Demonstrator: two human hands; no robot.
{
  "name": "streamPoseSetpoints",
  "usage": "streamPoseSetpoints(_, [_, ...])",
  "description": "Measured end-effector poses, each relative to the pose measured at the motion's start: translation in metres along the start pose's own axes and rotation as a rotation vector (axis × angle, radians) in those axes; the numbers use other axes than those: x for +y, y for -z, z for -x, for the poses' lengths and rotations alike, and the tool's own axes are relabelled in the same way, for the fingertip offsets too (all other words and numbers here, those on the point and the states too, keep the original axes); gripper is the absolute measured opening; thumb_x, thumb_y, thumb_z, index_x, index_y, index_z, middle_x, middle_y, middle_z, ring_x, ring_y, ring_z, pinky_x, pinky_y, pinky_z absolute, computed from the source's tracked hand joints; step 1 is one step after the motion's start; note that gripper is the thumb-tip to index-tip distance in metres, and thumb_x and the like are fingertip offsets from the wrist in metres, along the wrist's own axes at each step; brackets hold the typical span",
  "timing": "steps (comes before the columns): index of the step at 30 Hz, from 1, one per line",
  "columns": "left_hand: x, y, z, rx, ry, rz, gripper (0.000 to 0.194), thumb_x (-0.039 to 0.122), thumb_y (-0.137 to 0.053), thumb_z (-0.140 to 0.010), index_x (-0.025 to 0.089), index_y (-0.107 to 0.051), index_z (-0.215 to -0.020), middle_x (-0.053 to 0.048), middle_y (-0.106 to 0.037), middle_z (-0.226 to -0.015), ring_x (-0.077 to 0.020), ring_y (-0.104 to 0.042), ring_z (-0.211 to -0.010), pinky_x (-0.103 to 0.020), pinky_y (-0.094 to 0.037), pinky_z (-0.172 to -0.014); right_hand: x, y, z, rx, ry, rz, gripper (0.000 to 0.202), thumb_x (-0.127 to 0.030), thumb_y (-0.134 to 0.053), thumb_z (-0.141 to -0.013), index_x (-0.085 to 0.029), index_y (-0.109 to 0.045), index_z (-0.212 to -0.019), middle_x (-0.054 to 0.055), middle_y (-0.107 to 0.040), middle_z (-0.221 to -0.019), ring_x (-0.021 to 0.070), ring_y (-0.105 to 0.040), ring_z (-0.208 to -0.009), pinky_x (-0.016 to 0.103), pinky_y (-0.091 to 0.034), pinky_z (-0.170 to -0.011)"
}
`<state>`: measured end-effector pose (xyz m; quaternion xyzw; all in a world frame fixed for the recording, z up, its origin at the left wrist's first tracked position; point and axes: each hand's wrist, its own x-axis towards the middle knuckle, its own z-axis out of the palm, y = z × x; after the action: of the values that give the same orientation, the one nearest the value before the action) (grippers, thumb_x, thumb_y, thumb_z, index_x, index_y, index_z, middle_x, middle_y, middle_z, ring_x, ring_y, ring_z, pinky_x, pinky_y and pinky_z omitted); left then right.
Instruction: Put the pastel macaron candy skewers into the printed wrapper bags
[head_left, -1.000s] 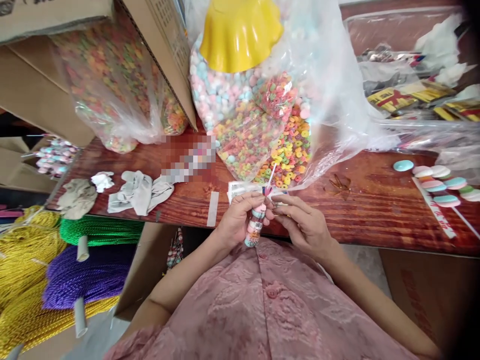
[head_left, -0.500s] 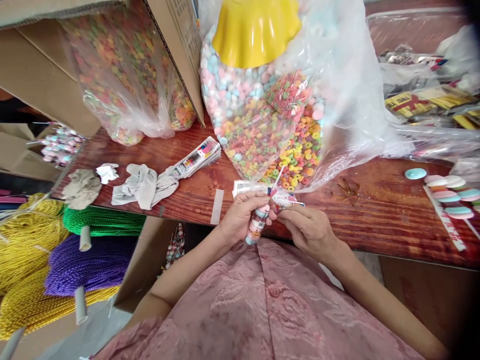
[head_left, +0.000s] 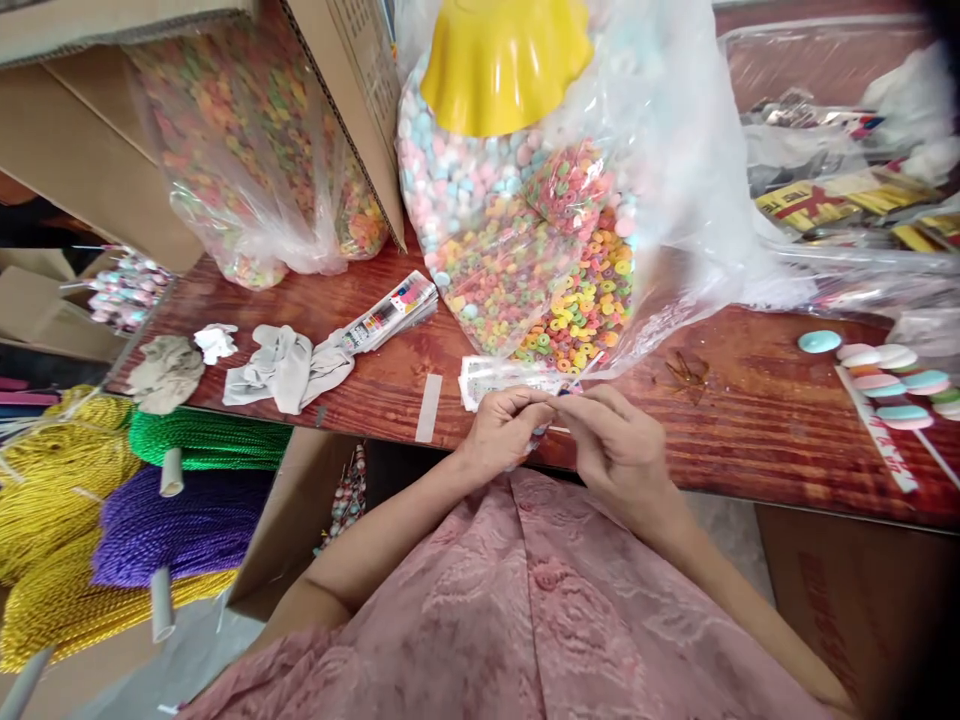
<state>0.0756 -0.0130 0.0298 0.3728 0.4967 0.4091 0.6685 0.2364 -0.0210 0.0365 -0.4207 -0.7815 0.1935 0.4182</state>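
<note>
My left hand [head_left: 504,428] is closed around a small clear bag of pastel candies [head_left: 537,434], now mostly hidden behind the fingers. A thin white stick [head_left: 591,368] points up and to the right from between my hands. My right hand [head_left: 616,432] is pinched against the left fingertips at the bag's neck; what lies in its pinch is too small to make out. Just beyond my fingers, flat printed bags [head_left: 487,380] lie on the wooden table [head_left: 390,400].
A large plastic bag of ring and pastel candies [head_left: 480,250] stands ahead, with a yellow scalloped bowl [head_left: 504,70] on it. Left are a cardboard box [head_left: 367,110], a stack of printed bags [head_left: 394,315] and crumpled gloves [head_left: 285,370]. Thin brown ties [head_left: 686,372] and pastel discs [head_left: 892,385] lie right.
My right hand has moved in against the left fingertips. The candy bag has turned, dropping mostly out of sight behind my left hand, and the stick tilts further right.
</note>
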Motion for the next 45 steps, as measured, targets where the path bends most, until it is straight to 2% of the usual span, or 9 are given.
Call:
streamPoseSetpoints(10, [-0.008, 0.004, 0.000, -0.051, -0.104, -0.062, 0.020, 0.034, -0.068, -0.074, 0.015, -0.064, -0.069, 0.002, -0.055, -0.064, -0.0059, -0.047, -0.055, -0.017, -0.038, -0.049, 0.017, -0.019, 0.007, 0.066, -0.114, -0.168, 0.026, -0.011, -0.052, -0.091, -0.023, -0.073, -0.101, 0.002, -0.068, -0.082, 0.0123, -0.062, -0.071, 0.026, -0.049, -0.063])
streamPoseSetpoints(16, [-0.009, 0.004, 0.000, -0.073, -0.022, -0.002, 0.033, 0.045, -0.068, -0.078, 0.016, -0.056, -0.067, 0.008, -0.044, -0.051, -0.0034, -0.035, -0.033, -0.018, -0.024, -0.033, 0.018, -0.025, 0.011, 0.080, -0.132, -0.181, 0.031, -0.009, -0.055, -0.088, -0.023, -0.067, -0.113, 0.000, -0.068, -0.080, 0.0112, -0.062, -0.069, 0.025, -0.050, -0.065])
streamPoseSetpoints(19, [-0.007, 0.005, 0.003, -0.052, -0.010, 0.034, 0.035, 0.048, -0.071, -0.077, 0.017, -0.056, -0.069, 0.009, -0.043, -0.051, -0.0028, -0.033, -0.032, -0.018, -0.023, -0.032, 0.016, -0.032, 0.019, 0.225, -0.176, -0.174, 0.041, -0.012, -0.062, -0.084, -0.022, -0.058, -0.124, -0.003, -0.065, -0.075, 0.0105, -0.059, -0.062, 0.025, -0.049, -0.062])
streamPoseSetpoints(22, [-0.005, 0.007, 0.002, -0.046, -0.070, 0.019, 0.034, 0.047, -0.072, -0.077, 0.016, -0.059, -0.068, 0.007, -0.044, -0.053, -0.0034, -0.036, -0.036, -0.019, -0.027, -0.036, 0.012, -0.037, 0.022, 0.289, -0.287, -0.213, 0.018, -0.020, -0.068, -0.082, -0.021, -0.062, -0.099, -0.002, -0.062, -0.073, 0.0103, -0.056, -0.061, 0.024, -0.047, -0.059])
streamPoseSetpoints(28, [0.001, 0.011, -0.005, -0.060, -0.353, -0.209, 0.025, 0.034, -0.069, -0.080, 0.015, -0.064, -0.063, 0.000, -0.056, -0.065, -0.0088, -0.051, -0.063, -0.022, -0.043, -0.060, 0.019, -0.027, 0.007, -0.016, -0.702, -0.741, 0.024, -0.040, -0.075, -0.074, -0.018, -0.065, -0.071, -0.003, -0.055, -0.055, 0.0086, -0.046, -0.048, 0.022, -0.037, -0.047])
streamPoseSetpoints(32, [0.011, 0.013, -0.004, -0.248, -0.032, -0.136, 0.033, 0.042, -0.072, -0.075, 0.015, -0.058, -0.061, 0.005, -0.048, -0.051, -0.0044, -0.040, -0.040, -0.018, -0.029, -0.039, 0.034, -0.010, -0.004, -0.314, -0.738, -0.955, 0.034, -0.046, -0.081, -0.064, -0.018, -0.062, -0.065, -0.005, -0.049, -0.049, 0.0072, -0.039, -0.041, 0.022, -0.031, -0.042])
streamPoseSetpoints(35, [0.015, 0.018, -0.004, -0.408, 0.255, -0.025, 0.035, 0.044, -0.079, -0.067, 0.014, -0.060, -0.063, 0.005, -0.052, -0.047, -0.0033, -0.035, -0.029, -0.017, -0.021, -0.030, 0.034, 0.005, -0.010, -0.464, -0.444, -0.720, 0.029, -0.041, -0.071, -0.079, -0.017, -0.062, -0.065, -0.002, -0.054, -0.054, 0.0097, -0.046, -0.047, 0.024, -0.036, -0.047])
streamPoseSetpoints(41, [0.021, 0.025, -0.008, -0.684, 0.497, 0.081, 0.028, 0.033, -0.085, -0.055, 0.013, -0.066, -0.060, 0.000, -0.061, -0.048, -0.0073, -0.049, -0.034, -0.015, -0.030, -0.030, 0.006, 0.035, -0.023, -0.266, 0.690, 0.056, 0.023, -0.011, -0.043, -0.093, -0.016, -0.065, -0.092, 0.004, -0.063, -0.069, 0.0145, -0.053, -0.064, 0.030, -0.041, -0.061])
streamPoseSetpoints(45, [0.029, 0.026, -0.011, -0.867, 0.574, -0.006, 0.021, 0.024, -0.086, -0.053, 0.013, -0.070, -0.061, 0.000, -0.063, -0.050, -0.0078, -0.053, -0.040, -0.015, -0.039, -0.036, -0.006, 0.045, -0.032, -0.372, 0.939, 0.110, 0.025, -0.012, -0.039, -0.097, -0.012, -0.064, -0.098, 0.009, -0.066, -0.085, 0.0163, -0.056, -0.072, 0.034, -0.041, -0.067])
